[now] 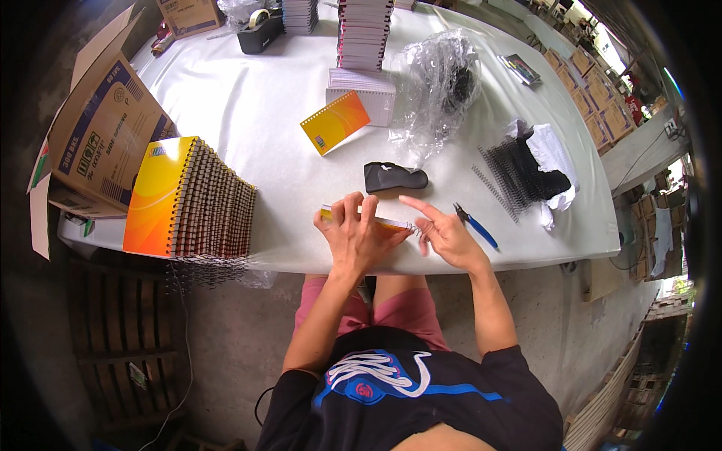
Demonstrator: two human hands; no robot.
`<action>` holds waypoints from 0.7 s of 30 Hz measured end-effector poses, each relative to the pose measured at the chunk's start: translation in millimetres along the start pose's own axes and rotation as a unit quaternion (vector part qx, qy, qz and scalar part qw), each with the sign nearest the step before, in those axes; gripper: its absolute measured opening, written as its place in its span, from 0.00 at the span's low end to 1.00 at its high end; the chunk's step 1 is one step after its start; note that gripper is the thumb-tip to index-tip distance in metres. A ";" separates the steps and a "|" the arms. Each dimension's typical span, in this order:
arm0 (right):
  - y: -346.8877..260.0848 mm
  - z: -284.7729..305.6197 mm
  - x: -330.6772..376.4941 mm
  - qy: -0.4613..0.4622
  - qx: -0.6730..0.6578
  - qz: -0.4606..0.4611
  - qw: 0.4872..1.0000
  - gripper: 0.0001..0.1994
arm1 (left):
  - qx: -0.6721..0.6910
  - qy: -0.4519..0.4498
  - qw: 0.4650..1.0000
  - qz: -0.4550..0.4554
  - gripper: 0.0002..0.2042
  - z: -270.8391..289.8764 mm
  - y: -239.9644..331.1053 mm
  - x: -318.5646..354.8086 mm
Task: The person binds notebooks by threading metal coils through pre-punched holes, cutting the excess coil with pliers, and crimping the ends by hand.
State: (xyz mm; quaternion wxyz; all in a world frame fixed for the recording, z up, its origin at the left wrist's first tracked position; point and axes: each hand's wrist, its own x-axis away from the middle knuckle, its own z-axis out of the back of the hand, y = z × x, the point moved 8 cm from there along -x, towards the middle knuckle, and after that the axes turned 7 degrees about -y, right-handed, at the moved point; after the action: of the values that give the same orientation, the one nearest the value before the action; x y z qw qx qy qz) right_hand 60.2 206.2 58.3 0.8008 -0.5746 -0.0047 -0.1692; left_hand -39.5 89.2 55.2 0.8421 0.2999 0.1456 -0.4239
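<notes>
My left hand (353, 234) presses down on a small yellow-orange notebook (390, 222) at the table's near edge, fingers wrapped over it. A thin spiral coil (413, 228) sticks out of the notebook's right end. Beside that end is my right hand (450, 239), its index finger stretched out and apart from the thumb; the lower fingers are slightly blurred. Whether it touches the coil I cannot tell. Blue-handled cutting pliers (479, 228) lie just right of it. Beyond the notebook rests a black fabric pouch-like item (392, 178).
Left stand coil-bound notebooks (156, 199) and an open carton (105, 139). Ahead are a loose yellow-orange cover (335, 123), stacked pages (364, 37), crumpled clear plastic (432, 90) and a tape dispenser (260, 36). Black spiral coils (519, 174) lie on the right.
</notes>
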 end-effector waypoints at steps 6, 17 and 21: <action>-26.3 1.0 13.3 0.038 0.223 0.183 0.957 0.15 | 0.032 0.006 0.994 -0.100 0.31 3.2 -2.6 6.0; 12.2 32.9 -65.9 0.153 0.519 0.177 0.822 0.26 | 0.119 -0.012 0.988 -0.095 0.29 11.2 -3.4 -0.5; 21.5 40.9 -59.1 0.037 0.028 0.145 0.988 0.13 | 0.136 0.010 0.988 -0.075 0.31 16.4 -6.1 0.8</action>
State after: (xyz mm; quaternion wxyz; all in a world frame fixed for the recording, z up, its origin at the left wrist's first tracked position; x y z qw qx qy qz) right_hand 18.1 265.7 40.6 0.8323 -0.5399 0.1030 -0.0722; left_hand -44.1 75.6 65.3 0.7578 0.4036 0.1171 -0.4990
